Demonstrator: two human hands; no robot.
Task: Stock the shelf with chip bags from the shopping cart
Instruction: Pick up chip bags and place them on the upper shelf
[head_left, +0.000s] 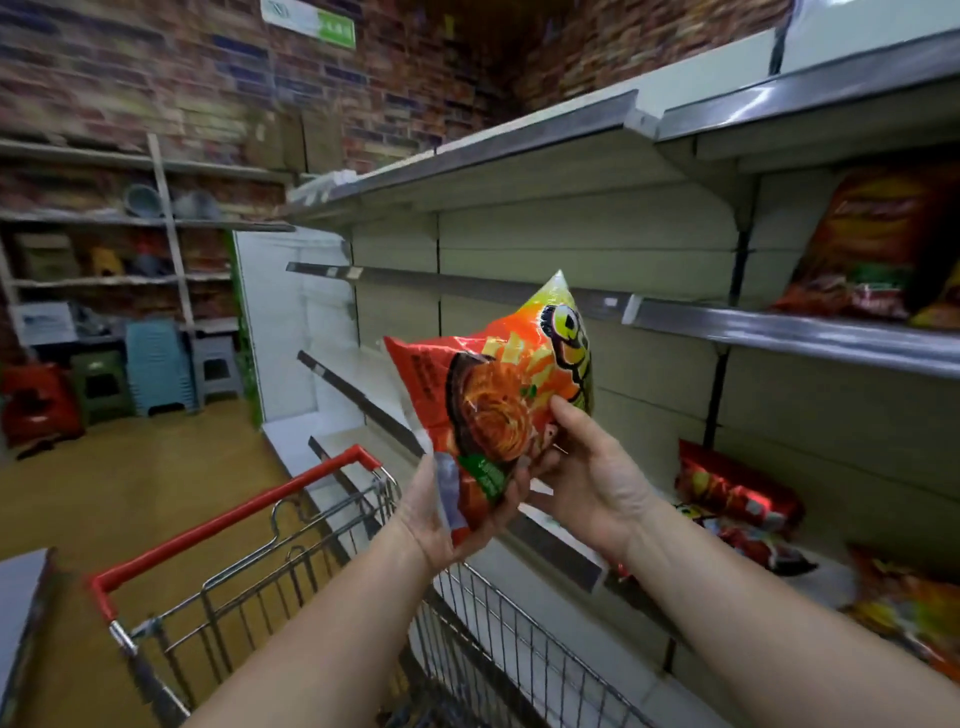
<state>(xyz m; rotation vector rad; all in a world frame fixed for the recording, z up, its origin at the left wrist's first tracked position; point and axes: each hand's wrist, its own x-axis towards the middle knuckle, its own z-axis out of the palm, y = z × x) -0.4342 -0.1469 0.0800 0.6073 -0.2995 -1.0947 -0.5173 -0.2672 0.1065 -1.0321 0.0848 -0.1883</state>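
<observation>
My left hand (441, 514) and right hand (587, 473) both grip one glossy orange-and-green chip bag (498, 395) above the red-handled wire shopping cart (291, 587); two red bags (737, 488) lie on the lower grey metal shelf (566, 561).

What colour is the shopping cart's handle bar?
Red, on the shopping cart handle, clearest in the head view.

The shopping cart (322, 587) stands low in the middle, its handle (223, 519) on the left side. Right of the cart runs the shelf unit (779, 332) in tiers. Above the cart's far end both hands — left hand (447, 519) and right hand (587, 478) — hold a chip bag (498, 400) before the middle tier. Further chip bags (737, 493) lie on the lower tier, right of the cart, another bag (878, 244) on the tier above. Far beyond the cart, to its left, stools (156, 369) stand under wall racks (104, 218).
</observation>
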